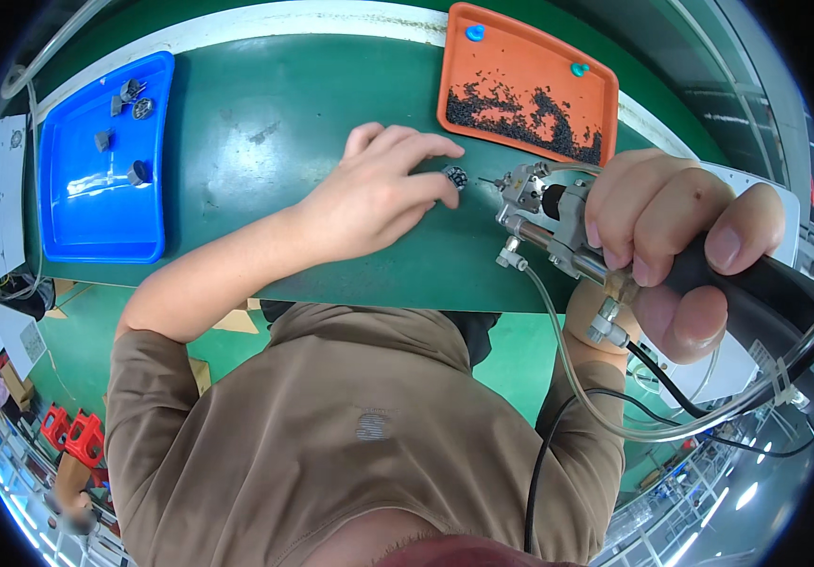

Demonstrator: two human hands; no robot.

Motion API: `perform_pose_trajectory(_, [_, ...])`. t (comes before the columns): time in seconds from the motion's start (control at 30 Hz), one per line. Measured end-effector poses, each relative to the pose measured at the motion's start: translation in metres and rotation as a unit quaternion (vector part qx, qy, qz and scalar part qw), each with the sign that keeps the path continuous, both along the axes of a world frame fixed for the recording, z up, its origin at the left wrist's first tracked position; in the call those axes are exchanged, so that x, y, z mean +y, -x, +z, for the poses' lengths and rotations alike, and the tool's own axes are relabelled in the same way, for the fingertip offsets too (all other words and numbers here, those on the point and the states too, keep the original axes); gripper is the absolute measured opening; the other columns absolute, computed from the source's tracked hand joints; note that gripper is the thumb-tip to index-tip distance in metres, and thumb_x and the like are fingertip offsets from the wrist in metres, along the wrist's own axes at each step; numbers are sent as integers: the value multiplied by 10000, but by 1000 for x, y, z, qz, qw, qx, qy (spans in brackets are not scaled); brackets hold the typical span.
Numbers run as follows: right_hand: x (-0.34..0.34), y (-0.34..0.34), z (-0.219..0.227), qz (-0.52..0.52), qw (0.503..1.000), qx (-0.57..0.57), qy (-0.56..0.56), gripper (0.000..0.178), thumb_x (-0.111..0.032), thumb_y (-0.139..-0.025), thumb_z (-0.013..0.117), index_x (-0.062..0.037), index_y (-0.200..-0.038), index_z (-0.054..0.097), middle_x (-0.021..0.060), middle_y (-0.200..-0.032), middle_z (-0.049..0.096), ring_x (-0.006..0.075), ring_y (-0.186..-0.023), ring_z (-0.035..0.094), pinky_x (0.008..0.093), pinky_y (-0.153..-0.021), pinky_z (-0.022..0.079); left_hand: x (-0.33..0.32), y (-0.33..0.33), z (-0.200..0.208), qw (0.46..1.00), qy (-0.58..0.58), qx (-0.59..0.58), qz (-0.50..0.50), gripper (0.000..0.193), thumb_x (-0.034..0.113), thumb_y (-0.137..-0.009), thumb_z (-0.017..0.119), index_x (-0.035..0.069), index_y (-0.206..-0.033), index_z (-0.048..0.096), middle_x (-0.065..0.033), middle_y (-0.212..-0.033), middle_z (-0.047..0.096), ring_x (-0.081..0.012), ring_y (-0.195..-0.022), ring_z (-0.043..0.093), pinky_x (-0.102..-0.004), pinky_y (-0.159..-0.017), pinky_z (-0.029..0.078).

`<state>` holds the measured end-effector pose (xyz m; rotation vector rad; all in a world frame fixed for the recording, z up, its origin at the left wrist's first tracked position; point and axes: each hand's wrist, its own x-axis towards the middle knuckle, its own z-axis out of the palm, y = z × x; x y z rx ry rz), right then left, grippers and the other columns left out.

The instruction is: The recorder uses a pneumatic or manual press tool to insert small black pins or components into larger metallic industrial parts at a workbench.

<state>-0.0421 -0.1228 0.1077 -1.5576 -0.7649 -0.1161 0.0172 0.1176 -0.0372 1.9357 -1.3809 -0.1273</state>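
The left hand (379, 194) lies fingers-down on the green mat (265, 142), fingertips pinning a small round dark part (455, 176). Just beside it, the right hand (681, 250) is wrapped around a powered screwdriver (558, 222), tip aimed at the part. It looks like fastening; next, the tip must meet it squarely.

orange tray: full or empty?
Partly full. The orange tray holds a band of small dark screws along its near side; the far half is bare.
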Motion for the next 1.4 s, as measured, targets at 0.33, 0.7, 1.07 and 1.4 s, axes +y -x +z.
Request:
perform_pose_trajectory(0.33, [-4, -10, -10, 72, 996, -35, -33, 385, -387, -969, 683, -160, -1182, 456, -4, -778, 578, 145, -601, 577, 301, -554, 486, -1, -11, -12, 999, 31, -40, -3, 162, 132, -772, 792, 113, -925, 741, -4, -1027, 677, -221, -979, 612, -402, -935, 461])
perform_pose_trajectory(0.7, [3, -14, -20, 83, 996, -30, -27, 394, -414, -981, 664, -160, -1197, 454, -6, -785, 571, 139, -599, 574, 304, -539, 484, -3, -9, -14, 997, 52, -52, 15, 173, 138, -776, 796, 105, -941, 757, 16, -1063, 708, -213, -952, 610, -446, -1014, 468])
perform_pose_trajectory(1.07, [11, -15, -13, 78, 997, -26, -6, 419, -449, -980, 661, -170, -1219, 459, -6, -793, 566, 140, -604, 574, 309, -552, 480, -4, -7, -13, 997, 37, -59, 24, 171, 144, -775, 796, 106, -939, 765, 30, -1065, 718, -195, -937, 603, -479, -1060, 453])
perform_pose_trajectory(1.4, [7, -13, -24, 79, 996, -20, -45, 421, -450, -983, 656, -169, -1229, 460, -5, -797, 562, 136, -609, 574, 310, -559, 484, -3, -5, -11, 998, 19, -54, 30, 158, 154, -781, 786, 108, -931, 763, 38, -1075, 714, -187, -967, 605, -492, -1113, 415])
